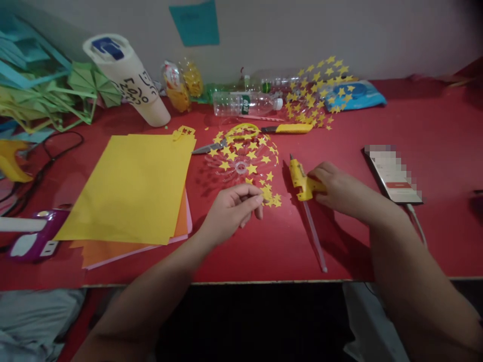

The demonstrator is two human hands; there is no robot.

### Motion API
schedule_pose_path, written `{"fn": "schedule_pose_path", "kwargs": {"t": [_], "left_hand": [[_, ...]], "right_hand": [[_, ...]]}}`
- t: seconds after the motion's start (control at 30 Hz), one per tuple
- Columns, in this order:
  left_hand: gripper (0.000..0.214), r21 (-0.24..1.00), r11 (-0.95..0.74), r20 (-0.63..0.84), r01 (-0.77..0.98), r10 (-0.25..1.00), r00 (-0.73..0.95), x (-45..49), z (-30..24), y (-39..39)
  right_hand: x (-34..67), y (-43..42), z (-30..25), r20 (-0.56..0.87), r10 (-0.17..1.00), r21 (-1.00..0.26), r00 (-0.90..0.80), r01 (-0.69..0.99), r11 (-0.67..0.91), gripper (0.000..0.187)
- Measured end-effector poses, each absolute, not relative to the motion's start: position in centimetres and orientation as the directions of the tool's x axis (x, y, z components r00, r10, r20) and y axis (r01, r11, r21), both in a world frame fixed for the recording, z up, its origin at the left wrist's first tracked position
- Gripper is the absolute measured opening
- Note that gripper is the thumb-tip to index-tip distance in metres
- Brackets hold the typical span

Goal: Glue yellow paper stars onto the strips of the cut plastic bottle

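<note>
My right hand (335,188) is wrapped around a yellow glue gun (301,180) lying on the red table (433,130), with a clear glue stick (314,236) trailing from its back. My left hand (232,208) is pinched at the edge of a small pile of yellow paper stars (270,195). Just beyond lies a cut clear plastic bottle piece (241,160) spread flat and covered with yellow stars.
Yellow and orange paper sheets (139,186) lie at left. Scissors (206,148), a yellow utility knife (289,128), plastic bottles (245,103), another starred piece (313,90), a wipes pack (354,95), a phone (392,173), green paper crafts (53,95) and a purple glue gun (35,241) surround.
</note>
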State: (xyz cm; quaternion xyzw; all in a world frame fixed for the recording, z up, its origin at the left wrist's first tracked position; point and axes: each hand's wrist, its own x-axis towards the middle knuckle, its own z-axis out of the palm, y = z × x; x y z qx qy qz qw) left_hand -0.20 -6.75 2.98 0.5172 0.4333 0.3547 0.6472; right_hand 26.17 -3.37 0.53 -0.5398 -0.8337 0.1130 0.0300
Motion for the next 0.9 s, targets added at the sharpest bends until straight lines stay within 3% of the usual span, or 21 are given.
{"fn": "schedule_pose_path", "kwargs": {"t": [0.1, 0.2, 0.3, 0.37, 0.5, 0.77, 0.83, 0.9], "left_hand": [[0.01, 0.966, 0.251, -0.209, -0.064, 0.9, 0.384, -0.3, 2.8, -6.6], [0.012, 0.955, 0.28, -0.219, -0.093, 0.883, 0.414, -0.4, 2.7, -6.5], [0.013, 0.935, 0.341, -0.268, -0.093, 0.856, 0.442, -0.3, 2.8, -6.5], [0.012, 0.922, 0.375, -0.293, -0.097, 0.838, 0.46, -0.3, 3.0, -6.5], [0.012, 0.907, 0.409, -0.317, -0.098, 0.818, 0.479, -0.2, 3.3, -6.5], [0.01, 0.902, 0.424, -0.332, -0.085, 0.804, 0.494, -0.3, 3.6, -6.5], [0.012, 0.928, 0.371, -0.302, -0.049, 0.819, 0.487, -0.3, 3.5, -6.6], [0.013, 0.981, 0.186, -0.192, 0.054, 0.906, 0.378, -0.5, 3.4, -6.7]], "right_hand": [[26.2, -3.3, 0.0, 0.021, 0.867, -0.138, -0.498, 0.858, 0.495, 0.022], [24.9, -4.2, 1.7, 0.3, 0.782, -0.01, -0.547, 0.817, 0.576, 0.013], [22.2, -5.7, 4.4, 0.427, 0.659, -0.1, -0.619, 0.692, 0.715, 0.009], [20.3, -6.3, 5.6, 0.462, 0.575, -0.165, -0.675, 0.572, 0.804, 0.011], [18.4, -6.4, 5.8, 0.519, 0.489, -0.148, -0.701, 0.49, 0.859, 0.011], [18.2, -5.9, 5.3, 0.534, 0.498, -0.209, -0.683, 0.464, 0.861, 0.013], [18.1, -5.9, 5.4, 0.525, 0.511, -0.239, -0.68, 0.459, 0.856, 0.015], [18.2, -5.6, 5.6, 0.519, 0.535, -0.263, -0.667, 0.471, 0.842, 0.015]]}}
